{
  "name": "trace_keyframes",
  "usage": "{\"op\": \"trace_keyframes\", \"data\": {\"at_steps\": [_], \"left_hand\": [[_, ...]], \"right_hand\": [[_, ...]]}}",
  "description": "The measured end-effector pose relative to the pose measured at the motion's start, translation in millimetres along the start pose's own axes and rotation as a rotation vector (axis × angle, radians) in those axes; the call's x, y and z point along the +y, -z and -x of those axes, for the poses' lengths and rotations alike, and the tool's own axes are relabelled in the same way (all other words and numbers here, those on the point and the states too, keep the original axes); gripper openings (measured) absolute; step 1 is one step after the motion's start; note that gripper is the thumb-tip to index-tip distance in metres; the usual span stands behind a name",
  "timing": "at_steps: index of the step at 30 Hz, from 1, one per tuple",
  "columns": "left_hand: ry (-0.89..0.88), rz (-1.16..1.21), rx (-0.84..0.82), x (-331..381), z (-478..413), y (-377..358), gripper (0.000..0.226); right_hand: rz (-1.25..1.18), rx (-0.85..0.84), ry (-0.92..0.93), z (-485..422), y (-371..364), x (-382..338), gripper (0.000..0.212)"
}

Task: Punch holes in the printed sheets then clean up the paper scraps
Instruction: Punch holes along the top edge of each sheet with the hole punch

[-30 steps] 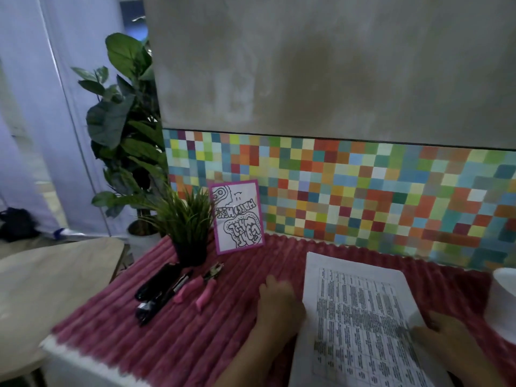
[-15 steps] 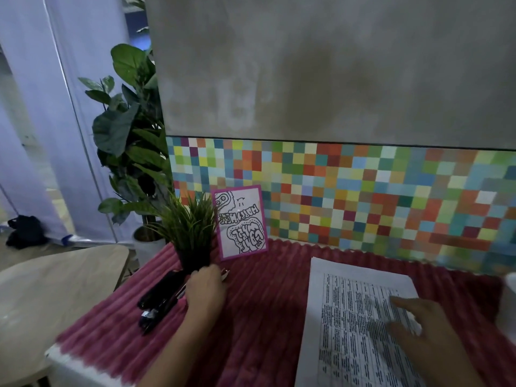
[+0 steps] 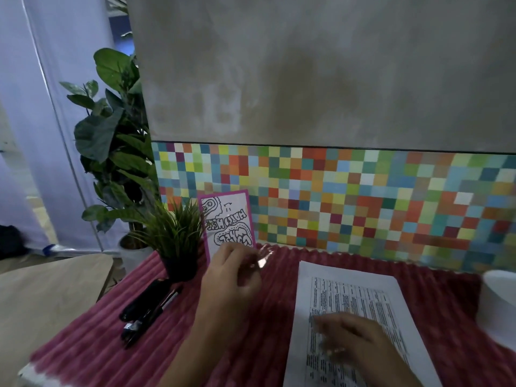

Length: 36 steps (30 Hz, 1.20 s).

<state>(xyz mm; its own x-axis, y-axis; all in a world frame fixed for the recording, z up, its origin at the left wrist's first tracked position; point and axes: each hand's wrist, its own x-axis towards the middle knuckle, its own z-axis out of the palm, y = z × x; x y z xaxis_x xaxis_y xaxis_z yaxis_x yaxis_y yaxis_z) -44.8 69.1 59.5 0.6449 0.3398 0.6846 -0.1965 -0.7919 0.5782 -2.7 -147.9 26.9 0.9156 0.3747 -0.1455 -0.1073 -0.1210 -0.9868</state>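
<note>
— What lies closest on the tabletop (image 3: 36, 372)?
— The printed sheets (image 3: 349, 291), flat on the red ribbed cloth (image 3: 265, 317) toward the near right corner. The right hand (image 3: 354, 342) rests on them with its fingers spread, so its grip is apart and holds nothing. The hand is blurred.

— And the other hand?
— The left hand (image 3: 231, 277) is raised above the cloth, just left of the sheets' far corner. Its grip is clamped on a small punch (image 3: 262, 258). Only a shiny, pinkish tip sticks out past the fingers, too blurred to tell more.

— What's along the left edge?
— Two or three black tools (image 3: 145, 305), lying side by side and slanted. I can't tell which kind each is.

— Farther back?
— A potted grass (image 3: 178, 241) near the far left corner. Just right of it, a pink-bordered card (image 3: 227, 222) with black doodles stands at the far edge. A white tub (image 3: 499, 303) is cut off at the right edge.

— Behind the tabletop?
— A strip of many-coloured tiles (image 3: 335, 196) under a grey wall (image 3: 307, 65). Off to the left stand a leafy plant (image 3: 111, 129), a pale curtain (image 3: 55, 107) and a wooden table (image 3: 50, 291).
</note>
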Motion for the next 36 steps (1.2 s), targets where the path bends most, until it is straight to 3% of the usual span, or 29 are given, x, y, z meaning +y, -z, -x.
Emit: {"op": "trace_keyframes", "data": {"at_steps": [1, 3, 5, 7, 10, 12, 14, 16, 19, 21, 23, 26, 29, 32, 36], "left_hand": [[-0.026, 0.075, 0.0, 16.5, 2.4, -1.9, 0.028], [-0.069, 0.226, -0.004, 42.1, 11.9, -10.5, 0.027], [-0.07, 0.454, -0.073, 58.7, 24.7, -24.4, 0.027], [-0.133, 0.595, -0.078, 65.7, 39.1, -45.0, 0.029], [-0.108, 0.689, 0.014, 63.4, 48.9, -77.5, 0.031], [-0.178, 0.644, 0.009, 58.0, 42.7, -93.8, 0.029], [-0.27, 0.45, -0.109, 45.0, 25.3, -107.5, 0.027], [-0.217, 0.297, -0.11, 24.1, 4.8, -120.9, 0.031], [0.049, 0.045, -0.106, -15.5, -18.2, -147.2, 0.028], [0.252, -0.133, -0.299, -30.9, -24.5, -162.6, 0.059], [0.396, -0.235, -0.423, -36.4, -20.8, -171.0, 0.067], [0.4, -0.286, -0.398, -39.4, -12.3, -181.5, 0.053], [0.384, -0.288, -0.349, -41.3, -11.2, -183.3, 0.052], [0.316, -0.278, -0.241, -44.6, -7.1, -187.0, 0.039], [0.335, -0.226, -0.253, -43.8, -6.8, -184.8, 0.026]], "right_hand": [[-0.207, -0.051, -0.182, 0.2, -8.2, -4.8, 0.021], [-0.622, -0.227, -0.532, -1.1, -22.8, -13.5, 0.073], [-0.983, -0.331, -0.574, -1.1, -29.2, -26.3, 0.099], [-1.213, -0.303, -0.397, -1.8, -21.7, -39.5, 0.086], [-1.234, -0.171, -0.176, -17.0, -1.5, -50.3, 0.071], [-1.206, -0.101, -0.047, -30.9, 13.0, -55.9, 0.042], [-1.131, -0.027, 0.113, -45.7, 30.2, -68.0, 0.03], [-0.916, 0.101, 0.289, -64.2, 49.8, -81.8, 0.025], [-0.083, 0.251, 0.375, -103.9, 61.0, -89.6, 0.021], [0.484, 0.166, 0.325, -136.0, 53.5, -77.1, 0.02], [0.834, -0.004, 0.251, -158.2, 39.2, -54.3, 0.018], [0.922, -0.095, 0.227, -177.5, 20.2, -28.6, 0.007], [1.002, -0.1, 0.242, -188.0, 13.4, -18.9, 0.024], [1.029, -0.016, 0.256, -192.9, 11.8, -8.9, 0.031], [1.002, 0.129, 0.342, -188.9, 11.8, 6.4, 0.029]]}}
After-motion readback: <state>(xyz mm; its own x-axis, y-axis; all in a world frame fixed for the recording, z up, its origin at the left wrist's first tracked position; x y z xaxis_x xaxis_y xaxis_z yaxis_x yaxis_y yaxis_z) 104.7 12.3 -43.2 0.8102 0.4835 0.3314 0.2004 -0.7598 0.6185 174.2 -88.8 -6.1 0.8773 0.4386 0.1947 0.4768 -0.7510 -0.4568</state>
